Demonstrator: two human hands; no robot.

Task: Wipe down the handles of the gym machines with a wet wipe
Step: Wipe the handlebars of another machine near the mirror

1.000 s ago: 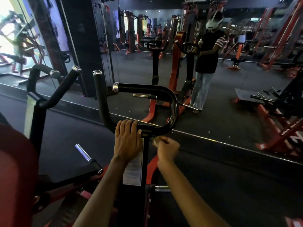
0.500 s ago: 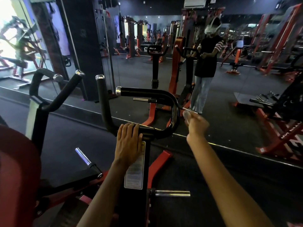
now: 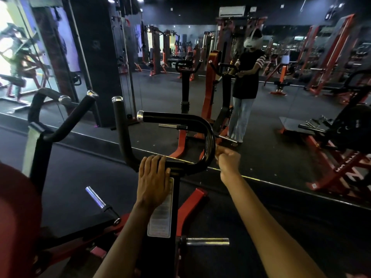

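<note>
A black curved handle (image 3: 208, 133) of the gym machine loops in front of me, with an upright black grip (image 3: 120, 125) to its left. My left hand (image 3: 154, 177) lies flat over the bar where the handle meets the post, fingers fairly straight. My right hand (image 3: 228, 161) is curled into a fist just right of the handle's outer bend, knuckles close to the bar. A small pale bit, apparently the wet wipe (image 3: 216, 156), shows at its fingertips; most of it is hidden.
A second black handle (image 3: 66, 121) rises at the left above a red pad (image 3: 16, 217). Chrome pegs (image 3: 206, 241) (image 3: 95, 197) stick out low down. A wall mirror (image 3: 261, 149) ahead reflects a standing person (image 3: 247, 81) and red machines (image 3: 341, 157).
My right hand left the underside of the handle by the post, swung right and up around the bend, and now sits slightly lower against the bend. The left hand stayed put.
</note>
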